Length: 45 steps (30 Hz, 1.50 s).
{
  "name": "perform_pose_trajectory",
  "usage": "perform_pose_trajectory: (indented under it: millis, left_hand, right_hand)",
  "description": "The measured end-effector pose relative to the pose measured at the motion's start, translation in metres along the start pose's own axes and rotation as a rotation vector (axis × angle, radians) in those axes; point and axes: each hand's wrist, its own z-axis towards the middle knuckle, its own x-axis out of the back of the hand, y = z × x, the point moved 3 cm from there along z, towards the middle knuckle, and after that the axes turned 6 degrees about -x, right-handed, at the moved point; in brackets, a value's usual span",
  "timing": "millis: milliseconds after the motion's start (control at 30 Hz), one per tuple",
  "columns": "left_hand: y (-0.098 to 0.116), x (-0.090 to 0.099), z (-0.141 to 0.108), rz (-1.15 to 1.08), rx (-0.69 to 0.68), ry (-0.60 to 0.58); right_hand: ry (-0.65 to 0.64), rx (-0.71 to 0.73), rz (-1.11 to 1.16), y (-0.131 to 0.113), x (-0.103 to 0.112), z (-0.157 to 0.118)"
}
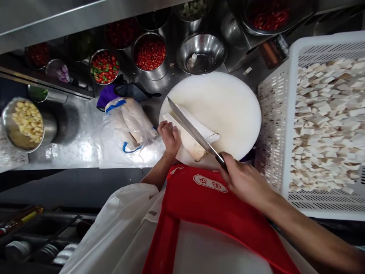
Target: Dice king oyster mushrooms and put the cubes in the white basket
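My right hand (243, 176) is wrapped round the dark handle of a long kitchen knife (190, 125). The blade runs slantwise along a thick king oyster mushroom (193, 147), between its near part and a white slice (196, 121) on the far side. At the left end of the mushroom, the bent fingers of my left hand (170, 139) press on it and steady it. Both mushroom parts lie on a round white cutting board (236, 102). The blade hides part of the cut line.
A white plastic basket (273, 99) of cut white pieces stands right. Left of the board lies a plastic bag of whole mushrooms (128, 121). Behind are a steel bowl (212, 49), chopped red chillies (150, 55) and mixed chillies (104, 67). Garlic cloves (28, 120) are far left.
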Motion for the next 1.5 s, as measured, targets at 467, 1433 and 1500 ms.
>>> perform_pose_trajectory:
  millis: [467, 1433, 1500]
  left_hand:
    - [-0.002, -0.001, 0.001, -0.018, 0.037, -0.020]
    - [-0.001, -0.003, -0.002, -0.036, -0.034, -0.104]
    - [0.001, -0.002, -0.001, -0.024, -0.046, -0.105]
  right_hand:
    - [0.111, 0.120, -0.017, -0.023, 0.007, -0.015]
    - [-0.240, -0.131, -0.223, -0.043, -0.021, 0.070]
    - [-0.226, -0.127, -0.218, -0.046, -0.017, 0.071]
